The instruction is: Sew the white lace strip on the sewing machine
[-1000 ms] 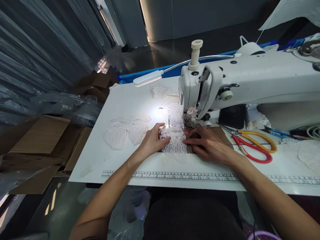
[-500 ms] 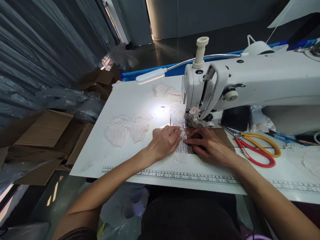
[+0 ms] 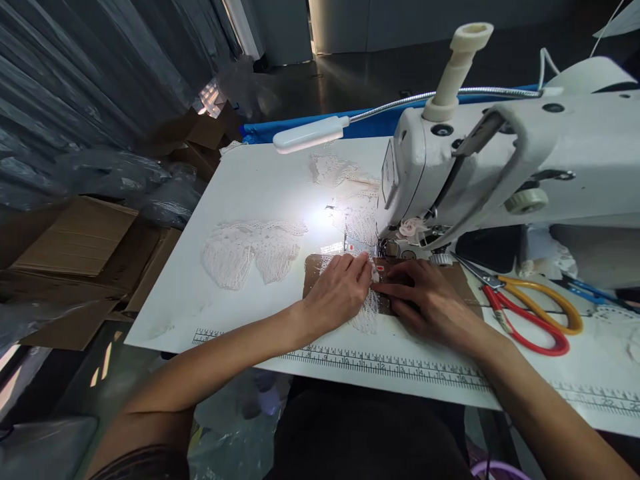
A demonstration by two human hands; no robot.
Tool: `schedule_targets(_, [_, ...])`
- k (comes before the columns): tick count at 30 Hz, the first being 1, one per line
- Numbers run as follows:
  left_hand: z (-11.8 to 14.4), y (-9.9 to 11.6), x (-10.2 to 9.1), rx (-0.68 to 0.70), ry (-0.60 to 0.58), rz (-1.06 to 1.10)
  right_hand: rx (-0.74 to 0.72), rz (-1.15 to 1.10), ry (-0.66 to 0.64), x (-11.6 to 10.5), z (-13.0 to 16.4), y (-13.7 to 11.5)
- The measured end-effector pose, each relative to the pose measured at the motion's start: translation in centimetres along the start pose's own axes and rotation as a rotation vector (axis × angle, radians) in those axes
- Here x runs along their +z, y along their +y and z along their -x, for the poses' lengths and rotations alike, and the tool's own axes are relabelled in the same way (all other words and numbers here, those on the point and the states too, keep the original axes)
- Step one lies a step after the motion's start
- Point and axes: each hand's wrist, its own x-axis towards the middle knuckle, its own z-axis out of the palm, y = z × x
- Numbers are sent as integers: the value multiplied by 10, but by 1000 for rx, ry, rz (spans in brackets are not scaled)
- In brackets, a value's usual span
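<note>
We count one sewing machine (image 3: 500, 157), one pair of scissors (image 3: 535, 310) at its front and one lace strip (image 3: 366, 319) before its needle area. Our left hand (image 3: 336, 291) lies over the strip, fingers together; our right hand (image 3: 431, 300) curves alongside, forefinger extended. Whether either pinches, we cannot tell. The machine's far end is cut off.

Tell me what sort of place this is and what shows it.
Most likely a sewing workshop: a sewing machine stands at a white tabletop, white lace lies under the left hand, and scissors with red and yellow handles rest at the right.
</note>
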Motion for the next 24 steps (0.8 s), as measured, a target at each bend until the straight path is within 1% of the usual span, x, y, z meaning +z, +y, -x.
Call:
schedule_targets(3, [-2,-4,-4,18,-31,47,17,0,2,0,0,-2])
schedule_targets(7, [-2,-5,-5,10,-13,81,16,9,18,-1,-1,-4])
schedule_targets(11, [8,-10,-14,-34,-13,103,4,-2,45,-1,-2,-3])
schedule_targets(13, [19,-15,-20,9,-20,212,-6,-6,56,-1,-2,-3])
schedule_targets(15, [31,-20,-23,96,-29,378,-14,-5,59,0,-2,-2])
schedule_targets(18, [45,-23,-21,162,-12,546,-21,-2,63,0,-2,-2])
schedule_targets(21, [48,-23,-16,131,26,555,-28,-7,79,1,-3,-2])
schedule_targets(24, [45,-21,-15,91,10,525,-40,-6,91,1,-3,-1])
